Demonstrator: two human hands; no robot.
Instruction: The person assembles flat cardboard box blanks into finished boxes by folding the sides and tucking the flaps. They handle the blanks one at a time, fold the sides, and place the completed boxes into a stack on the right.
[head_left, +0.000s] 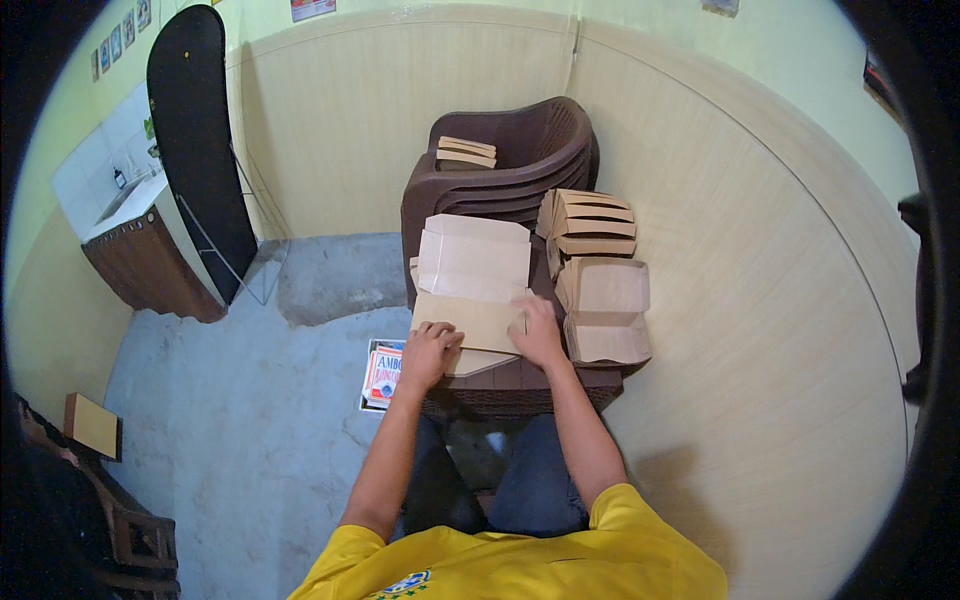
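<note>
A flat, partly folded cardboard box [475,262] lies on the brown woven-look plastic table [520,400] in front of me. Its far panel is pale and creased, its near panel plain brown. My left hand [430,355] grips that near panel by its left front edge, fingers bent over the board. On the right edge, my right hand [537,330] has its fingers curled against the same panel; the fingertips are partly hidden. Another flat cardboard piece [480,363] shows beneath the near edge.
Right of the work lie a stack of opened cardboard trays [612,310] and a row of folded ones [597,222]. Behind stand stacked brown chairs [520,130] holding more folded cardboard [466,152]. A printed box [380,375] sits on the floor, left; an ironing board [200,150] leans farther back.
</note>
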